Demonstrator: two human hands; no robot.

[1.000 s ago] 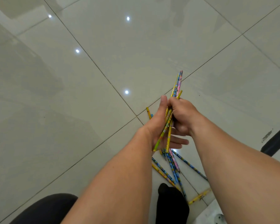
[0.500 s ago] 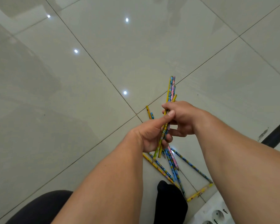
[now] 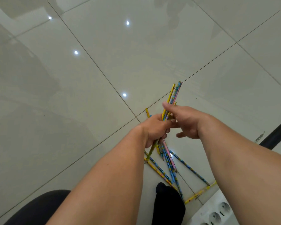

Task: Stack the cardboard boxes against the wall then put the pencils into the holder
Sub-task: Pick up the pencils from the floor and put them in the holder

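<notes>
stage: gathering pencils | left hand (image 3: 154, 130) fingers curled tight round a pencil bundle (image 3: 175, 93), held mid-scene above the tiles | right hand (image 3: 188, 122) fingers spread loose, thumb beside the bundle, gripping nothing | loose pencils (image 3: 169, 161) lie near, on the floor | holder, boxes out of view: nothing seen deposited

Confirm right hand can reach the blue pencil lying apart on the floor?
Likely yes: the right hand is open and empty, and the blue pencil lies uncovered on the floor below it.
</notes>
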